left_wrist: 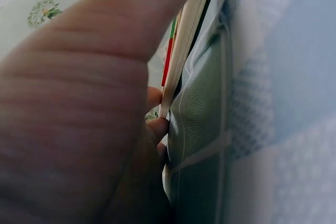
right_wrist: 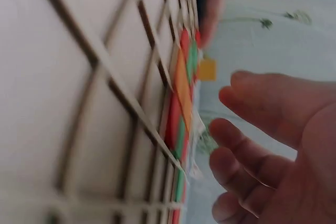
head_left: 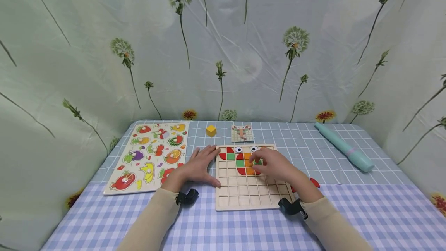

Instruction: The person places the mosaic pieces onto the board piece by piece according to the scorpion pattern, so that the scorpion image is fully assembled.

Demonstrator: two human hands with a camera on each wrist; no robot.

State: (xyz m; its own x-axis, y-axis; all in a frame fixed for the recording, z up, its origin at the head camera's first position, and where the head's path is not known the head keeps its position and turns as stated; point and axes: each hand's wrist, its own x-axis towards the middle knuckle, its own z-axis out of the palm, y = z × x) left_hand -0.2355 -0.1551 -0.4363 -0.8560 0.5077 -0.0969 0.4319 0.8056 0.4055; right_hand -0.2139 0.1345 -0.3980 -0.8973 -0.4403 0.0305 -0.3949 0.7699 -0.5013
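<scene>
A wooden grid board point(head_left: 240, 200) lies on the table, its upper rows filled with red, green and orange pieces point(head_left: 249, 171) and two eye pieces point(head_left: 238, 150). My left hand point(head_left: 198, 165) steadies the board's left edge, fingers spread and thumb low on that side. In the left wrist view, fingertips point(left_wrist: 157, 127) touch the rim. Over the coloured pieces is my right hand point(head_left: 275, 164), its fingers loosely bent. Nothing shows between those fingers point(right_wrist: 262, 98) in the right wrist view, where they hover off the board.
A fruit puzzle board point(head_left: 120, 165) lies at the left. Behind the grid board are a yellow cube point(head_left: 211, 131) and a pattern card point(head_left: 242, 133). A teal wrapped roll point(head_left: 343, 146) rests at the back right. Red pieces point(head_left: 314, 182) lie beside the right forearm.
</scene>
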